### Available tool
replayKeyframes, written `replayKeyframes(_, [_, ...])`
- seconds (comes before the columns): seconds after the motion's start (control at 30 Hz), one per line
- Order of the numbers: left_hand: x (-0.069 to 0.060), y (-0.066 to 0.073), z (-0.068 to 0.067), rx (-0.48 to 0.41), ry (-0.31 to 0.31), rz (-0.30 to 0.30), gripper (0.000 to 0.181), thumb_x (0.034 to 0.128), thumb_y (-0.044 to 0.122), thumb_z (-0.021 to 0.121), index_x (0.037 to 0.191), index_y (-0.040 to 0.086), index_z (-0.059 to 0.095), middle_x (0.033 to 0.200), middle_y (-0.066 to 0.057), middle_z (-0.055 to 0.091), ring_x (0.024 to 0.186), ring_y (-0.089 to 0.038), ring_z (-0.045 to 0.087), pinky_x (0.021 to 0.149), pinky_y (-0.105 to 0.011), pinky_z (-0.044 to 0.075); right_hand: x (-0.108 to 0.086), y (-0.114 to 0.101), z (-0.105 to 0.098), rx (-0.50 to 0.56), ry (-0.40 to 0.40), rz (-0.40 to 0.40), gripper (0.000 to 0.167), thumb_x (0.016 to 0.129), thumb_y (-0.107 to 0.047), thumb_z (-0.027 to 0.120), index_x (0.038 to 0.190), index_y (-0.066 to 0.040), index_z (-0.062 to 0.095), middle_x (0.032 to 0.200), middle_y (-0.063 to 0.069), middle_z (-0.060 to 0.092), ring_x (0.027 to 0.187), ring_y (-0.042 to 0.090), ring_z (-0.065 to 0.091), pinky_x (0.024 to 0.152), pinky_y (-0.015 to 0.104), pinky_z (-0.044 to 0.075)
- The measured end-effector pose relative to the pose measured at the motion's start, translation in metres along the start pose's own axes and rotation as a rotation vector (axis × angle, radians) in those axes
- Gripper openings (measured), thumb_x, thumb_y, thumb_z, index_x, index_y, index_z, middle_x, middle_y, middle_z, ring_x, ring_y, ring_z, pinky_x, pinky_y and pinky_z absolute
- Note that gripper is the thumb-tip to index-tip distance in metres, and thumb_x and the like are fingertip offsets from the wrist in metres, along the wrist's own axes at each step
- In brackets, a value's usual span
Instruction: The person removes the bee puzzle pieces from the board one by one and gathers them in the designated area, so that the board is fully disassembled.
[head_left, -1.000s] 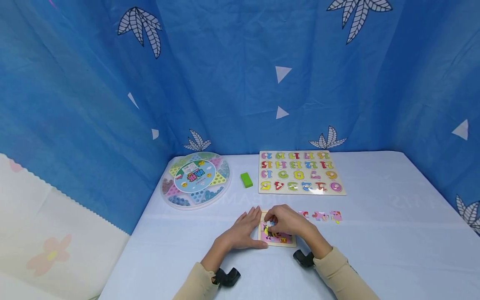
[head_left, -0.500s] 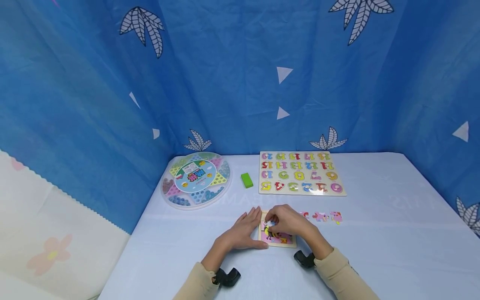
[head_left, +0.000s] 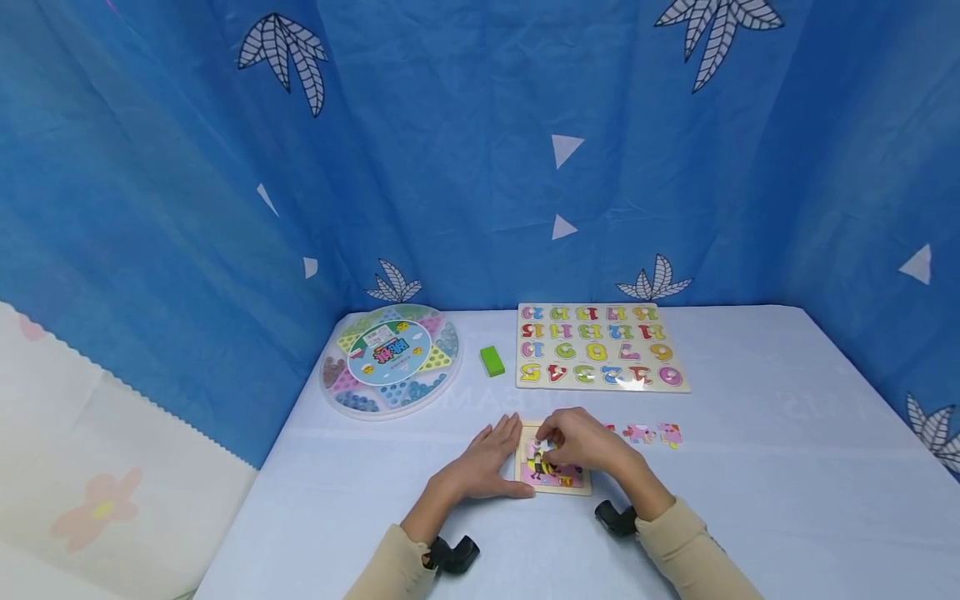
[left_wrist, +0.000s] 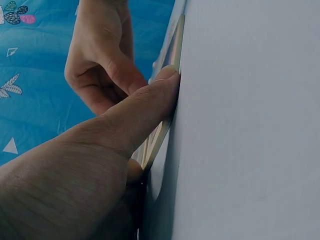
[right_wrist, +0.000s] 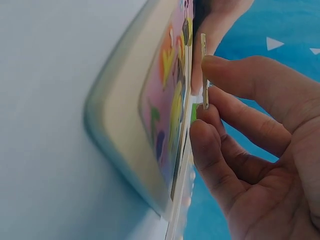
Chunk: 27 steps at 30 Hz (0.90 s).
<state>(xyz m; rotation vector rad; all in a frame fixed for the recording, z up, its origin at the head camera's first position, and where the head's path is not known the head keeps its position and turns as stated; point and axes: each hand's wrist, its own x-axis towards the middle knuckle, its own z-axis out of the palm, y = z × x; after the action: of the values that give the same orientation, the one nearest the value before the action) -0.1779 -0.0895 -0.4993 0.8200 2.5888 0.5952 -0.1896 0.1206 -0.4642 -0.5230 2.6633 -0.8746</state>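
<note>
A small square jigsaw board (head_left: 553, 490) with a pale wooden rim and a bee picture lies on the white table. My left hand (head_left: 483, 468) rests at its left side with fingers straight, and the thumb touches the near edge. Above the board, my right hand (head_left: 583, 442) pinches a thin puzzle piece (right_wrist: 205, 95), seen edge-on in the right wrist view and clear of the picture. The right hand covers the board's upper right part. Loose pink puzzle pieces (head_left: 639, 433) lie in a row just right of it, one partly hidden by that hand.
Behind the hands stand a green block (head_left: 492, 361) and a wooden number board (head_left: 603, 346). A round marble game box (head_left: 392, 361) lies at the back left. Blue patterned cloth (head_left: 480, 167) hangs along the table's far edge.
My right hand and wrist have shifted slightly to the right, uncovering a little more of the picture. The left hand stays in place.
</note>
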Motion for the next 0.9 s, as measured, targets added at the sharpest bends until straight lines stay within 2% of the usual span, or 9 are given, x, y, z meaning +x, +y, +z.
replayKeyframes(0.57, [0.000,0.000,0.000,-0.009,0.000,-0.005,0.107,0.0813,0.059,0.069,0.157,0.009,0.012,0.166,-0.003,0.007,0.154,-0.018,0.004,0.125,-0.044,0.009,-0.018,0.015,-0.013,-0.010,0.040,-0.010,0.021,0.074,-0.012,0.083,0.094,-0.010,0.075,0.079,-0.005,0.064,0.070,0.010,0.052,0.063,0.020,0.047])
replayKeyframes(0.9, [0.002,-0.001,0.001,-0.016,-0.005,-0.018,0.107,0.0809,0.060,0.069,0.157,0.010,0.012,0.166,-0.002,0.007,0.154,-0.017,0.003,0.126,-0.043,0.009,-0.032,0.030,-0.020,-0.010,0.066,0.021,0.021,0.074,-0.010,0.083,0.093,-0.011,0.074,0.081,-0.005,0.064,0.072,0.011,0.052,0.063,0.021,0.047])
